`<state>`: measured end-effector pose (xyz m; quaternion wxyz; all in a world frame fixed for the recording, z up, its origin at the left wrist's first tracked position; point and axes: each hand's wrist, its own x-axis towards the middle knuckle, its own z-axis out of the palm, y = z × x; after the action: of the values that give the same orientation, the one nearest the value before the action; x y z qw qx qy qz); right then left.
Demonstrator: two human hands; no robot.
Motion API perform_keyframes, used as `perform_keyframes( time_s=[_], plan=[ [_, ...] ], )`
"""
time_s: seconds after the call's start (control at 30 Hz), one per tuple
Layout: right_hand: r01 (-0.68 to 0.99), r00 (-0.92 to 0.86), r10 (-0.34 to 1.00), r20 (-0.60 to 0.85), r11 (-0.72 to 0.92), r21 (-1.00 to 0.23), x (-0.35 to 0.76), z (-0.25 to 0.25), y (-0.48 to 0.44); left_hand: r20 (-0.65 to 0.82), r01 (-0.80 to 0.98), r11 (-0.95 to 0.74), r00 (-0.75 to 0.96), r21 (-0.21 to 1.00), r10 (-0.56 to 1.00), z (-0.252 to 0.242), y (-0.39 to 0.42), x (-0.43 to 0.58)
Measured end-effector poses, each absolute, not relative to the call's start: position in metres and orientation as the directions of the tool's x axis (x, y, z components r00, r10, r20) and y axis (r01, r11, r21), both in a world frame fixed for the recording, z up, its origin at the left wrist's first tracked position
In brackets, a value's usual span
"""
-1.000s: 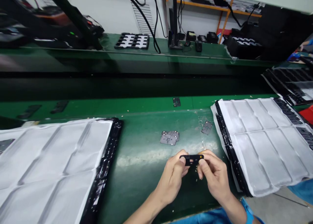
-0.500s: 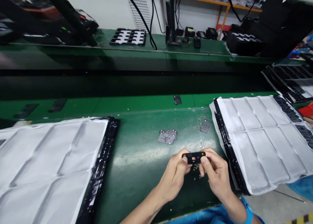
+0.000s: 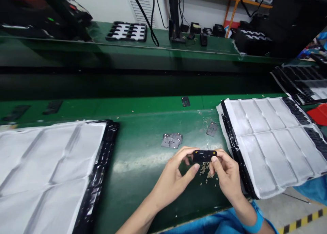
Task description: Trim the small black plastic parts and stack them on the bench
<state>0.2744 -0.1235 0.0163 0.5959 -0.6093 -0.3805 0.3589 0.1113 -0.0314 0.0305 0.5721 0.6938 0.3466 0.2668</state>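
A small black oblong part point(image 3: 204, 156) with yellow spots is held just above the green bench point(image 3: 143, 179), near its front edge. My left hand point(image 3: 177, 174) pinches its left end and my right hand point(image 3: 226, 172) grips its right end. Tiny tan crumbs point(image 3: 205, 169) lie scattered on the bench under the part. A short way beyond my hands rests a small stack of grey metal plates point(image 3: 171, 140), and a single grey plate point(image 3: 212, 128) lies further right.
White-covered black trays flank my hands, one on the left point(image 3: 46, 166) and one on the right point(image 3: 270, 142). A dark small part point(image 3: 185, 101) sits on the conveyor strip behind. The far bench carries a tray of parts point(image 3: 127, 31), cables and black boxes.
Both hands with the black part have shifted slightly away from me. The left fingers have spread more around the part's end, and the crumbs beneath now show. The camera has tilted down a little.
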Motion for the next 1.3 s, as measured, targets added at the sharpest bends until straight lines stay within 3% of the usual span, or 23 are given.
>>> perform_keyframes(
  time_s=[0.2, 0.37, 0.87, 1.0, 1.13, 1.3],
  plan=[
    [0.087, 0.416, 0.908, 0.050, 0.015, -0.996, 0.267, 0.017, -0.124, -0.061, 0.069, 0.029, 0.540, 0.997, 0.840, 0.031, -0.034, 0.119],
    [0.119, 0.385, 0.918, 0.092, 0.050, -0.992, 0.262, 0.017, -0.125, -0.064, 0.032, 0.055, 0.494, 0.998, 0.867, 0.030, -0.036, 0.117],
    [0.075, 0.387, 0.921, 0.041, 0.013, -0.997, 0.249, 0.018, -0.123, -0.070, -0.029, 0.097, 0.485, 0.995, 0.872, 0.028, -0.043, 0.103],
    [0.116, 0.350, 0.934, 0.071, 0.032, -0.993, 0.247, 0.018, -0.124, -0.116, -0.021, 0.139, 0.440, 0.990, 0.891, 0.027, -0.041, 0.101],
    [0.186, 0.322, 0.941, 0.110, 0.051, -0.981, 0.247, 0.019, -0.126, -0.241, -0.061, 0.294, 0.429, 0.954, 0.871, 0.021, -0.044, 0.099],
    [0.078, 0.325, 0.945, 0.045, 0.020, -0.997, 0.240, 0.023, -0.123, -0.228, -0.043, 0.256, 0.337, 0.966, 0.914, 0.024, -0.056, 0.097]
  ],
)
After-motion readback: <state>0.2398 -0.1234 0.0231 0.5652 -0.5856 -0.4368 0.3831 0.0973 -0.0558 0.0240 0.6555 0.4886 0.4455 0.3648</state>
